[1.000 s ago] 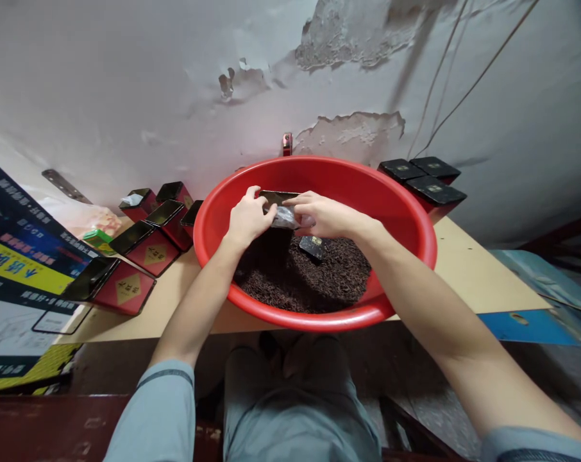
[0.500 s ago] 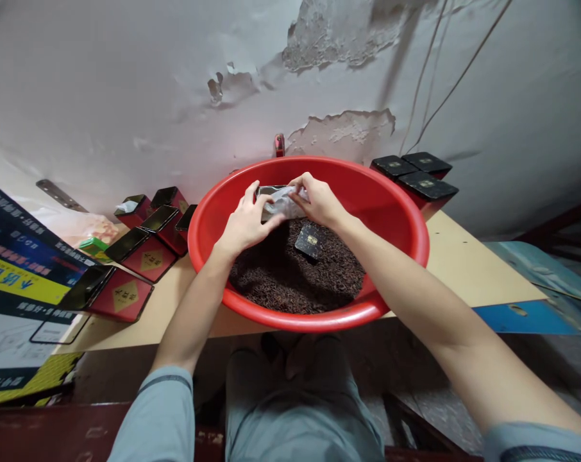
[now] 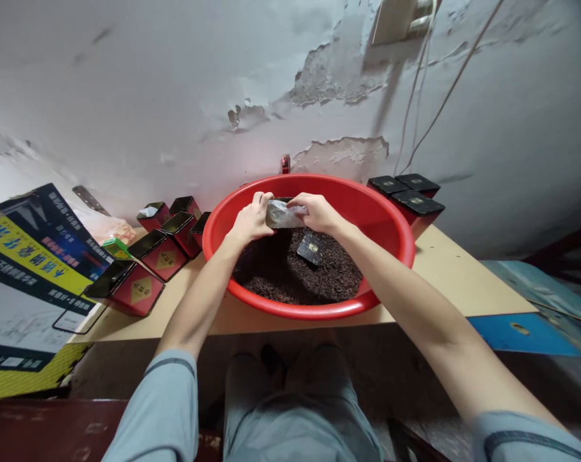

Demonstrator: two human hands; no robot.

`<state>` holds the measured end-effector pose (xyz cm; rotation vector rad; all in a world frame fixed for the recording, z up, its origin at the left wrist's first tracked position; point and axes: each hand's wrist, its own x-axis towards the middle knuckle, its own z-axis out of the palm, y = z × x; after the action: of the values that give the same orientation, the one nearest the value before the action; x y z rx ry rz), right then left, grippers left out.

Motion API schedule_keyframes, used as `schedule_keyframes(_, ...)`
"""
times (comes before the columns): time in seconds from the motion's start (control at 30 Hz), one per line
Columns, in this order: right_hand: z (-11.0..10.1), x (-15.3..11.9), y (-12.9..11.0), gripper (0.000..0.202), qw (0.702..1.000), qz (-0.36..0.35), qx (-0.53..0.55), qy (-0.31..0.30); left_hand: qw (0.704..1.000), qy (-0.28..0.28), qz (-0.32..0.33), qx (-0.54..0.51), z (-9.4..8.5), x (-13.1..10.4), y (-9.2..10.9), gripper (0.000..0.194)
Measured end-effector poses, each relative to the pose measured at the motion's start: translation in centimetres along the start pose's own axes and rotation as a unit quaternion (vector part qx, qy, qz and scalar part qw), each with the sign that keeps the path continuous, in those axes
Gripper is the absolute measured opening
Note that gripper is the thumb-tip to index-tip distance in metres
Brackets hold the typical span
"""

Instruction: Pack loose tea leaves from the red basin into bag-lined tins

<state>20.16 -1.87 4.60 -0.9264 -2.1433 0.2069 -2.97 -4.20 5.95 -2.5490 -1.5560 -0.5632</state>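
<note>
Head view: my left grip (image 3: 252,218) is clamped on the plastic bag (image 3: 283,215)'s left end, my right grip (image 3: 319,213) pinching the other, probably keeping it spread, over dark shreds (image 3: 331,276) inside the red basin (image 3: 300,310). 1 black lid (image 3: 311,248) lies near; the basin's right side offers room.

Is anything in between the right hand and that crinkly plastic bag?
No, nothing I can see: the right hand is pinching the plastic bag, with the left hand at its other end. The black lid lies on the dark bits, not between them.
</note>
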Motion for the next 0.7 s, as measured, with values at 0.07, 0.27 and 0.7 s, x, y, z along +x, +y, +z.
schedule_keyframes(0.07,-1.7,-0.6,-2.2,0.043,1.000,-0.012,-0.001,-0.006,1.000,0.009,0.004,-0.017,-1.9,-1.4,0.7,0.087)
schedule_keyframes(0.27,-3.4,-3.6,-6.7,0.034,0.998,-0.003,-0.001,-0.056,0.991,-0.112,0.014,-0.075,-4.6,-5.3,1.7,0.075)
schedule_keyframes(0.7,-0.5,-3.4,-5.5,0.062,0.966,0.092,0.214,0.112,0.944,0.122,0.079,-0.296,-2.0,-3.4,0.7,0.023)
